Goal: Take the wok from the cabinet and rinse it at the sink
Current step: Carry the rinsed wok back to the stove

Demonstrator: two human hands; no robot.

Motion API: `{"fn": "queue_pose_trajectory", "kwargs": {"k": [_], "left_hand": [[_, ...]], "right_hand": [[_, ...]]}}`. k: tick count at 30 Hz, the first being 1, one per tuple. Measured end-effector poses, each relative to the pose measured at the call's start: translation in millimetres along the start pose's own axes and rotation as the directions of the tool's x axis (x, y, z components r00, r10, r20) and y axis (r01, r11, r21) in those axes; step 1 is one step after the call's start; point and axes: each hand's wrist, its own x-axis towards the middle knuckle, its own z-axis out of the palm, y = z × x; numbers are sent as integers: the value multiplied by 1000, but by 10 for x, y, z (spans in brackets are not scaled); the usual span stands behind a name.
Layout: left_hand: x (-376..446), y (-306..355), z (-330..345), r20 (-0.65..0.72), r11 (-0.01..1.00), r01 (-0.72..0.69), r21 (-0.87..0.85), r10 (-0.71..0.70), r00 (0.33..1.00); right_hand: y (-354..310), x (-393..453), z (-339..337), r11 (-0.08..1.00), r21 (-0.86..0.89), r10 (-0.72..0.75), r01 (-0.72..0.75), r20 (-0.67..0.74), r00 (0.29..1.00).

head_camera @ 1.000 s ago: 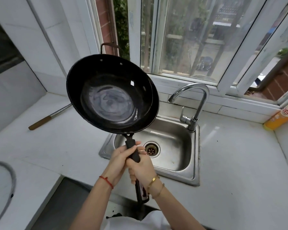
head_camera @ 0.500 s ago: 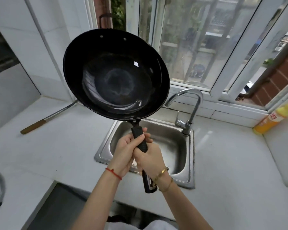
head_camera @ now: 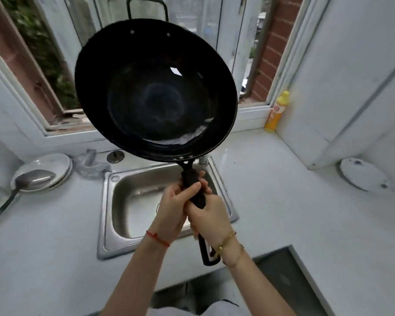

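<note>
A black wok (head_camera: 155,87) with a long black handle is held up, tilted, its inside facing me, above the steel sink (head_camera: 123,201). My left hand (head_camera: 173,206) grips the handle just under the bowl. My right hand (head_camera: 209,218) grips it right below, touching the left hand. The wok hides most of the tap; only the tap base (head_camera: 203,160) shows behind the sink. No water is running.
A white plate with a metal ladle (head_camera: 27,179) lies on the counter left of the sink. A yellow bottle (head_camera: 277,112) stands in the back right corner. A white lid (head_camera: 363,174) rests at the right wall. The window is behind the wok.
The wok has risen and come closer to me, now covering the tap. My view has swung right, so the plate, ladle and right wall show. Both hands kept their grip.
</note>
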Motion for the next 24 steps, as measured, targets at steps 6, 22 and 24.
{"fn": "queue_pose_trajectory", "kwargs": {"k": [6,22,24], "left_hand": [[-59,-290,242,211,979,190,70,-201,957],[-913,-1523,1204,553,751,458,476,-660,508],[-1114,-1698,1349,556,713,462,528,-701,446]], "right_hand": [[132,-411,-224,995,15,101,-101,-274,956],[788,-2024,-807,918,318,396,-238,-776,491],[884,-2285,-873,912,343,408,-225,-810,421]]}}
